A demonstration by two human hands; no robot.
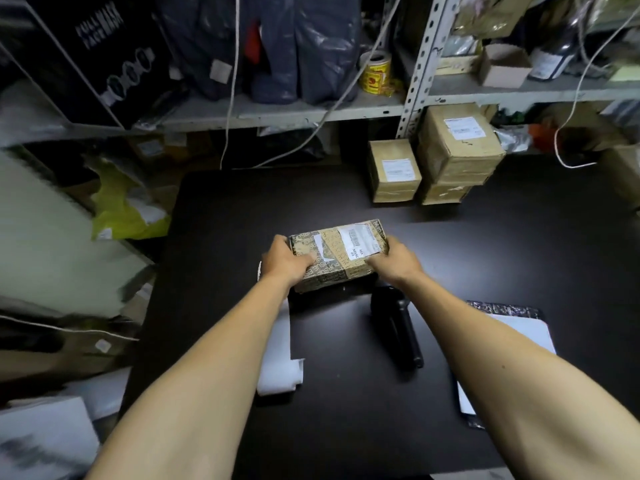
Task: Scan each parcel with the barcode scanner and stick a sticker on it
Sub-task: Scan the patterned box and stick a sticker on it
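Left hand [285, 263]: grips printed parcel's left end, thumb on top.
Right hand [398, 263]: grips parcel's right end.
Printed parcel [334, 259]: between both hands, mid-table, label upward.
Barcode scanner [398, 329]: lying just near of parcel.
Sticker roll [375, 72]: far shelf.

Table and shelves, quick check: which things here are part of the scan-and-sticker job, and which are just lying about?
Job:
- printed parcel, held by left hand and right hand
- black barcode scanner, lying on table
- yellow sticker roll on shelf
- stacked brown parcels, probably waiting

Lying about:
- dark bags
- yellow mailer
- white cables
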